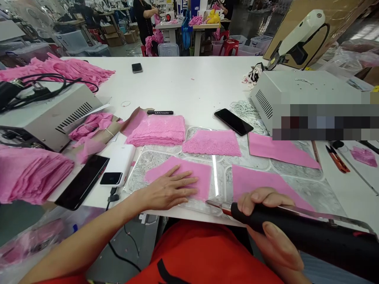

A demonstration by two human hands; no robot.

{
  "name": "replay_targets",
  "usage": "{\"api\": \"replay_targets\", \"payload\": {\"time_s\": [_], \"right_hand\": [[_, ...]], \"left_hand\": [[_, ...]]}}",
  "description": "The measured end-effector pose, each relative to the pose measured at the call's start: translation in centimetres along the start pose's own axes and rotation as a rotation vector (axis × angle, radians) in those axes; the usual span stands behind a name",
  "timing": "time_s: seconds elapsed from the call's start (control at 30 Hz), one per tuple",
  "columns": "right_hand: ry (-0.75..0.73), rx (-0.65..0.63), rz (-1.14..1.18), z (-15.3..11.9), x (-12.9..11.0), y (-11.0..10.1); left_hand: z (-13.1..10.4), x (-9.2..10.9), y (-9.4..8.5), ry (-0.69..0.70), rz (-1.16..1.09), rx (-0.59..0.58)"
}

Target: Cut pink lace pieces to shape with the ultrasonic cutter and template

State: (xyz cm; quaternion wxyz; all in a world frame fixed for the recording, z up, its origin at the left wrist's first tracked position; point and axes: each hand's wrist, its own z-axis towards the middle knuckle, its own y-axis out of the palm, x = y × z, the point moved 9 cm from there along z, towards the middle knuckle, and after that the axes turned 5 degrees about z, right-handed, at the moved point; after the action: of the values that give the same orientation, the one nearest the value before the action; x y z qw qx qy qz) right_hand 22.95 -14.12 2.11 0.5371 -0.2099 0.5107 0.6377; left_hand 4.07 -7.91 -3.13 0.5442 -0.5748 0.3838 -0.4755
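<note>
My left hand (170,188) lies flat, fingers spread, on a pink fabric piece (201,177) on the marbled mat (310,191). In my right hand (274,221) is a thick black handheld tool (319,232) with a thin metal tip and a metal lever along its top. Its tip is close to the lower right corner of the fabric under my left hand. Another pink piece (260,183) lies to the right, partly behind the tool. Farther back on the mat are a lace-edged pink piece (213,142) and a plain pink piece (281,150).
A stack of pink lace fabric (158,130) and a black marker (160,113) lie behind my left hand. Grey metal boxes (299,92) flank the table. Phones (233,121), a white power bank (118,165) with cable and orange-handled snips (337,159) lie around. Another person (143,19) stands beyond.
</note>
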Motion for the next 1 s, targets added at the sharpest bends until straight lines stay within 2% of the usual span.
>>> {"api": "replay_targets", "payload": {"time_s": [0.27, 1.0], "right_hand": [[0.003, 0.003, -0.003, -0.12, 0.11, 0.03], [-0.002, 0.025, 0.030, 0.34, 0.19, -0.37]], "left_hand": [[-0.50, -0.17, 0.08, -0.002, 0.026, 0.049], [-0.81, 0.21, -0.24, -0.010, 0.079, 0.096]]}}
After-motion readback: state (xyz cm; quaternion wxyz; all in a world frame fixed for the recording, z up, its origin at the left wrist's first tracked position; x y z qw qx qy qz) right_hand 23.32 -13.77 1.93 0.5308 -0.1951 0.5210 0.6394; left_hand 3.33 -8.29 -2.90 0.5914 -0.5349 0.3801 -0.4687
